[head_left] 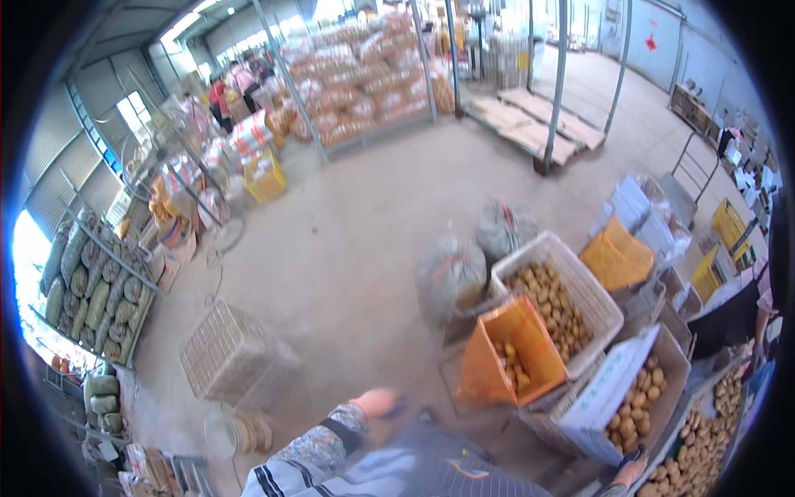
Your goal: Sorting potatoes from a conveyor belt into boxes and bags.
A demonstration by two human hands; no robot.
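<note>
My left hand [380, 404] hangs over the floor in front of my apron, blurred; its fingers cannot be made out. At the lower right, my right hand [632, 471], partly dark-gloved, is at the near edge of a cardboard box [574, 413] of potatoes [635, 407]; whether it grips the edge cannot be told. Left of that box stands an orange mesh bag [481, 373], its mouth wide, with some potatoes inside. Behind the bag is a white plastic crate [605, 298] holding many potatoes. More potatoes [695, 444] lie on a sorting surface at the lower right.
Two full sacks [452, 270] stand behind the crate. Stacked plastic crates [233, 354] and a white bucket [227, 433] are on the floor at left. A co-worker's arm [763, 310] is at the right. Further off are a metal rack [553, 118], piled sacks [366, 74] and several people.
</note>
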